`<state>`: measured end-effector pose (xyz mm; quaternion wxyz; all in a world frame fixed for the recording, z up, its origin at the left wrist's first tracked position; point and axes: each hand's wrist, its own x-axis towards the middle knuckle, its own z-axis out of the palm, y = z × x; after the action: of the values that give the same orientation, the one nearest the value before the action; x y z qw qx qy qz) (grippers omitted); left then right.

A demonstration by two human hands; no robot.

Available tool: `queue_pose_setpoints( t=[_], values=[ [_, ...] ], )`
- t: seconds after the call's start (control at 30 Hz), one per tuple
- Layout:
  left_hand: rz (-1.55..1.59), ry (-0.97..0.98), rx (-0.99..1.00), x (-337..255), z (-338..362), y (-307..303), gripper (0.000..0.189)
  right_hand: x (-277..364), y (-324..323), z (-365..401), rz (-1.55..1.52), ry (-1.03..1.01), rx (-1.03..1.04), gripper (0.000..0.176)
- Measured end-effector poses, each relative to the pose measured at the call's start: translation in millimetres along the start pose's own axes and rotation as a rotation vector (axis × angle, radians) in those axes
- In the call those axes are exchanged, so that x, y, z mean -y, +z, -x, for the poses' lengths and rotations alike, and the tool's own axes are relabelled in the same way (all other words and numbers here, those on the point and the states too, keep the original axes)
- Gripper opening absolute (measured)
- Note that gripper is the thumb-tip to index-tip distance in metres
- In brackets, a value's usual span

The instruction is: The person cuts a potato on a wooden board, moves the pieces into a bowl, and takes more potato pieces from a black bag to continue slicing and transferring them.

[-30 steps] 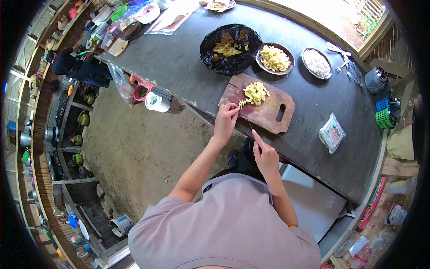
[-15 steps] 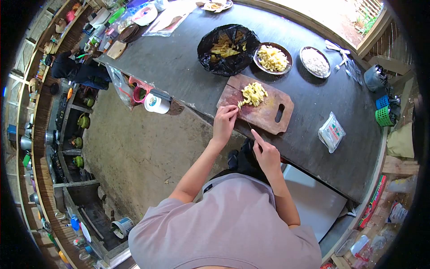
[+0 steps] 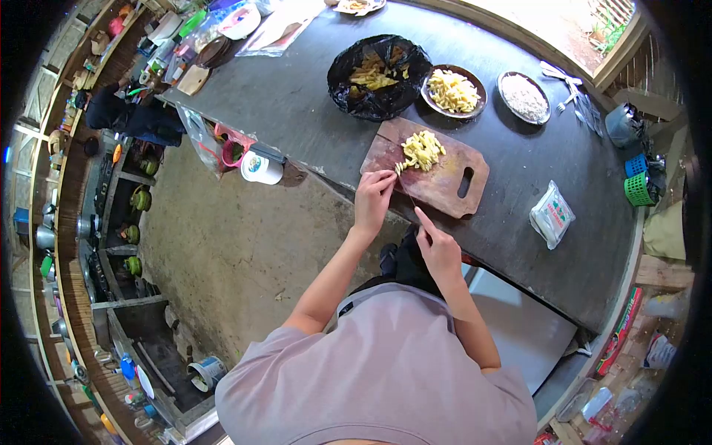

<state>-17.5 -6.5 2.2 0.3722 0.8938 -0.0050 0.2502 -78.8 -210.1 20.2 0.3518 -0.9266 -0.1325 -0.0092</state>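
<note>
A wooden cutting board (image 3: 437, 194) with a handle slot lies at the table's near edge. On it sits a heap of cut pale-yellow food pieces (image 3: 423, 150). My left hand (image 3: 376, 196) is at the board's left corner, fingertips pinched on a few of those pieces (image 3: 400, 167). My right hand (image 3: 439, 248) is closed around the handle of a knife (image 3: 409, 194), its forefinger stretched along the top. The thin blade points toward my left fingertips, over the board; its exact contact with the food is too small to see.
Behind the board stand a black plastic-lined container (image 3: 345, 96) with yellow peelings or scraps, a bowl of yellow pieces (image 3: 454, 93) and a plate of white powder (image 3: 524, 98). A white packet (image 3: 552, 215) lies right. Another person (image 3: 133, 119) is far left.
The knife and both hands stay close to the same spot, with only slight shifts. The whole view has moved a little.
</note>
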Motion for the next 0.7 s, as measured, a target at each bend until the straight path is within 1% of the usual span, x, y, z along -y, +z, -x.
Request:
queue_pose_setpoints(
  t=[0.17, 0.23, 0.27, 0.3, 0.53, 0.63, 0.7],
  values=[
    [0.042, -0.002, -0.028, 4, 1, 4, 0.017, -1, -11, 25, -0.07, 0.072, 0.02, 0.048],
    [0.052, 0.011, -0.036, 2, 0, 3, 0.016, -4, -5, 26, -0.078, 0.018, -0.025, 0.05],
    [0.046, -0.015, -0.037, 0, 0, 2, 0.016, -5, -1, 24, -0.081, 0.023, -0.035, 0.05],
    [0.041, -0.039, -0.039, -2, 0, 2, 0.016, -3, 1, 18, -0.066, 0.028, -0.031, 0.05],
    [0.015, 0.018, -0.045, 6, 1, 3, 0.017, 1, 4, -19, -0.065, 0.002, 0.007, 0.048],
    [0.015, -0.013, -0.037, 7, 3, 1, 0.017, 2, -1, -13, -0.079, -0.021, -0.011, 0.048],
    [-0.004, 0.016, -0.039, 8, 2, 2, 0.017, 5, -5, -4, -0.059, -0.021, -0.001, 0.048]
  ],
)
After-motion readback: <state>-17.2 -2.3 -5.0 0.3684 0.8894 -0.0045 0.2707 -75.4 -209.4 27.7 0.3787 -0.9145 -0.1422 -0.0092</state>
